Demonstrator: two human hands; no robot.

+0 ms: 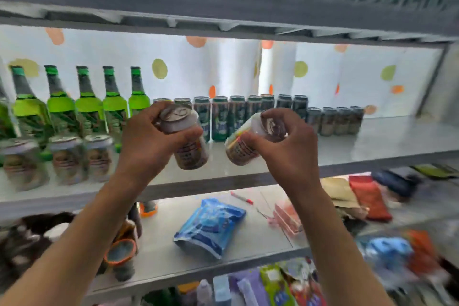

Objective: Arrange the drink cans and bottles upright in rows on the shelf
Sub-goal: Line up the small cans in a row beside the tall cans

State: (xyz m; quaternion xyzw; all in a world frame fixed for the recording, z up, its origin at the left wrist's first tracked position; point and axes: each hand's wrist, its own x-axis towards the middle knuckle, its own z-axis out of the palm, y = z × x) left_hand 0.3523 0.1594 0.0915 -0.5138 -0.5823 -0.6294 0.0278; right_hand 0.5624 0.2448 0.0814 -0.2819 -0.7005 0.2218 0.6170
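each hand grips one can above the front of the shelf (372, 146): the left hand (149, 141) wraps a nearly upright can (185, 141), the right hand (285, 146) pinches a tilted can (248, 143). best to level the tilted one, then set both beside the three front cans (67, 159). green bottles (87, 99) and a dark can row (248, 109) stand behind, so they should be lowered gently; a blue packet (211, 226) lies below.

Both forearms reach up and forward, bare; the left hand (151, 141) curls its fingers round a can (185, 139), nearly upright; the right hand (288, 146) grips another can (250, 140), tilted toward the left.
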